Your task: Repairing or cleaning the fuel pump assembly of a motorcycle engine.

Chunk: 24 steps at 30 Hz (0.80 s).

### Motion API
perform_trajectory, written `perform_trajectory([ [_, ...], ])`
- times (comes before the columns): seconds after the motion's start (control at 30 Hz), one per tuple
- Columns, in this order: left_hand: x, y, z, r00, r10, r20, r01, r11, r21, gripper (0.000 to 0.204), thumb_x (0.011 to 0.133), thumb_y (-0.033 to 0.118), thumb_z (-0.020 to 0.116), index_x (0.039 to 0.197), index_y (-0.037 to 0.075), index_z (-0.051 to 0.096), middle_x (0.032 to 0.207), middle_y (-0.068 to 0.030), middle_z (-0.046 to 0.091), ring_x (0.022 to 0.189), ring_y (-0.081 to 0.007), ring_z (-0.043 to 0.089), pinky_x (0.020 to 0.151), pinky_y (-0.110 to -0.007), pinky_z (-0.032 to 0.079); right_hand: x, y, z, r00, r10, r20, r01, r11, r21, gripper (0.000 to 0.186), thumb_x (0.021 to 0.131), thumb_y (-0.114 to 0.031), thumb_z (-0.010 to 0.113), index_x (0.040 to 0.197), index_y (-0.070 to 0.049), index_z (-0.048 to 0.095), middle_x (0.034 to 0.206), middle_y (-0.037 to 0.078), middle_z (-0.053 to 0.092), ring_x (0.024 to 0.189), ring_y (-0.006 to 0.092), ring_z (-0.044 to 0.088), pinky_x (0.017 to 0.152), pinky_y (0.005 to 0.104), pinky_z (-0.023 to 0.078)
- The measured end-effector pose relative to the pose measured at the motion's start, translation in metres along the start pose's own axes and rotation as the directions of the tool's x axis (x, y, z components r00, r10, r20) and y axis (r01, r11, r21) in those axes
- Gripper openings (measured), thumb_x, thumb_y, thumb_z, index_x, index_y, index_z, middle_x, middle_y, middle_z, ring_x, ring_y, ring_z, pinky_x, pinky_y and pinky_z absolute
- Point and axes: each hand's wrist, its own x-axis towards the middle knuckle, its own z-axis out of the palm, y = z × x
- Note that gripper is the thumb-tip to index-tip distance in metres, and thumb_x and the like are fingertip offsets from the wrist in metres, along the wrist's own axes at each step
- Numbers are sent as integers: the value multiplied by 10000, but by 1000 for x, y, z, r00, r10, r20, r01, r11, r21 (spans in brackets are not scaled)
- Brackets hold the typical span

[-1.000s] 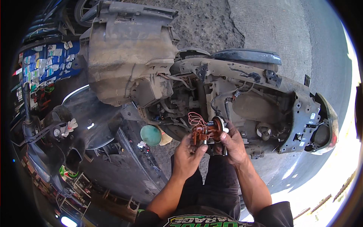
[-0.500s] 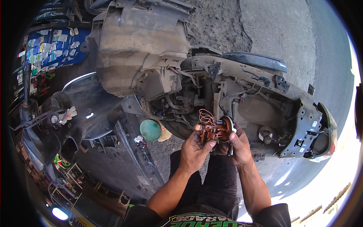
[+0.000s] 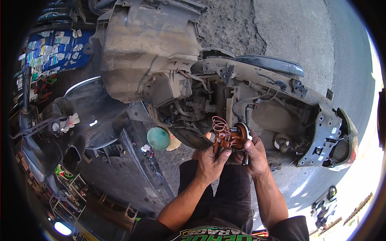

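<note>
An orange-brown fuel pump point(image 3: 230, 140) with a loop of thin reddish wires point(image 3: 220, 124) on top is held between my hands, above the stripped scooter body point(image 3: 251, 90). My left hand point(image 3: 210, 165) grips its lower left side, thumb raised against the plastic. At the round flange on the other end, my right hand point(image 3: 255, 154) is closed with its thumb on the near edge. A black hose point(image 3: 247, 115) comes down from the scooter frame to the flange. My fingers hide the underside of the pump.
The scooter's big dusty plastic housing point(image 3: 150, 52) rises at upper left. Left of my hands is a green round container point(image 3: 158, 138) on the ground. The tail section point(image 3: 327, 138) lies to the right. A parked motorcycle point(image 3: 324, 207) shows at lower right.
My left hand has shifted slightly right and down along the pump, its index finger drawing back from the side. The motorcycle at lower right has come into view.
</note>
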Motion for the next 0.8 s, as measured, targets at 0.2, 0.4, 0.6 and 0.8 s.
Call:
perform_trajectory([
  [0.2,4,0,-1,1000,-7,-10,6,993,-121,345,936,328,679,1077,12,673,888,-80,706,794,-151,647,729,-306,498,0,1,-2,1000,8,6,-8,1000,-8,813,765,-421,846,1342,-55,405,970,67,625,582,88,539,490,219,448],
  [0.4,1,-4,4,999,32,-43,-37,993,-115,313,947,297,667,1058,4,666,887,-73,702,775,-139,642,692,-294,499,1,8,-4,1000,-26,17,25,999,45,844,782,-423,831,1373,-42,364,930,67,609,572,98,536,481,237,438],
  [0.6,-3,0,10,974,69,-215,-84,995,-59,340,987,338,609,1038,3,585,814,-5,607,698,-53,539,619,-219,436,3,9,-5,999,-38,17,37,998,57,842,799,-423,815,1383,-31,352,920,70,600,559,105,528,481,251,436],
  [0.8,-7,0,4,970,61,-237,-62,998,5,286,1001,293,589,943,16,544,718,-7,586,598,-58,523,538,-219,418,4,9,-4,998,-67,20,65,995,71,804,807,-426,805,1364,-29,383,938,66,600,567,101,525,487,248,431],
])
